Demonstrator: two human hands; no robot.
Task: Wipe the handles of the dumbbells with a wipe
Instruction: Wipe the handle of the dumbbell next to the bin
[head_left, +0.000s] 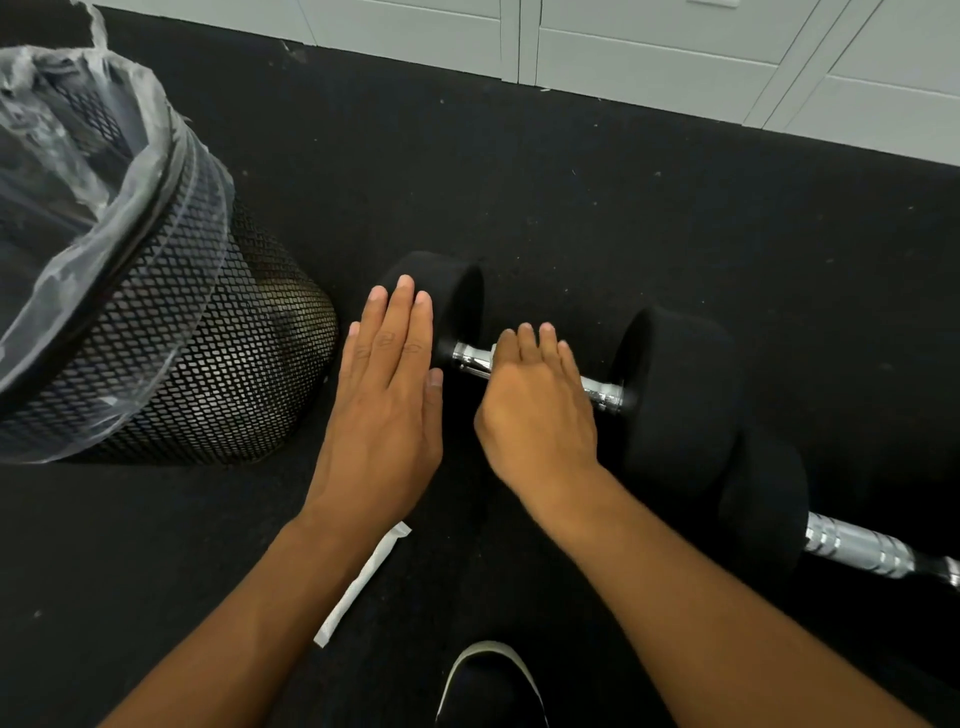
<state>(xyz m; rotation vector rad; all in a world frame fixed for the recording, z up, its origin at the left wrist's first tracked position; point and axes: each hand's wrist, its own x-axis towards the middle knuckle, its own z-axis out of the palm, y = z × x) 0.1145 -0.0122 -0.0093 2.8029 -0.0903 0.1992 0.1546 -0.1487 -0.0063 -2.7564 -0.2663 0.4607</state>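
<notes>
A black dumbbell lies on the dark floor, its chrome handle (602, 388) running between the left head (457, 291) and the right head (680, 384). My left hand (387, 395) rests flat, fingers straight, against the left head. My right hand (535, 410) curls over the middle of the handle. A sliver of white wipe (492, 350) shows under its fingers; the rest is hidden by the hand. A second dumbbell lies at the lower right, with its head (763, 504) and chrome handle (862, 548) in view.
A black mesh waste bin (197, 364) with a clear plastic liner stands just left of the dumbbell. A long white wrapper (363, 582) lies on the floor under my left wrist. A shoe tip (488, 680) shows at the bottom. White cabinets (649, 57) line the far edge.
</notes>
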